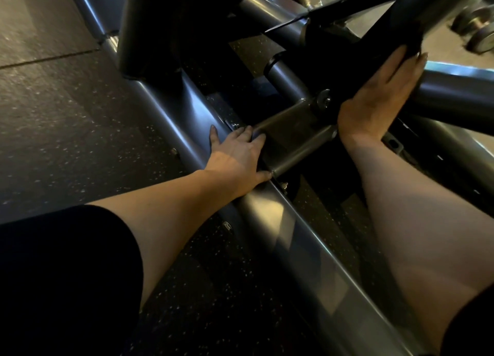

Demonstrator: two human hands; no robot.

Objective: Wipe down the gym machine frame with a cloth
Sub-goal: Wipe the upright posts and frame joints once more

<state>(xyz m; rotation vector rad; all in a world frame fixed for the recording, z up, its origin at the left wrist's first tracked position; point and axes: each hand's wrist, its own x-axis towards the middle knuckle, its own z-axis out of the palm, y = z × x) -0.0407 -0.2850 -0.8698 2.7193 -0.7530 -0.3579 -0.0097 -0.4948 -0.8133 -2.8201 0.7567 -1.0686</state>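
Gym machine frame (267, 216): grey steel tubes low over speckled rubber floor (66, 131), main tube running diagonally from upper left to lower right. Left hand (238, 158) lies flat on that tube beside a short cross bracket (291, 139), grip wide, fingers straight, holding nothing. Right hand (379, 99) presses a dark cloth (347, 69) against an angled tube at upper right, palm flat, fingers extended under the cloth edge. Dumbbells (478, 27), blurred, at far upper right.
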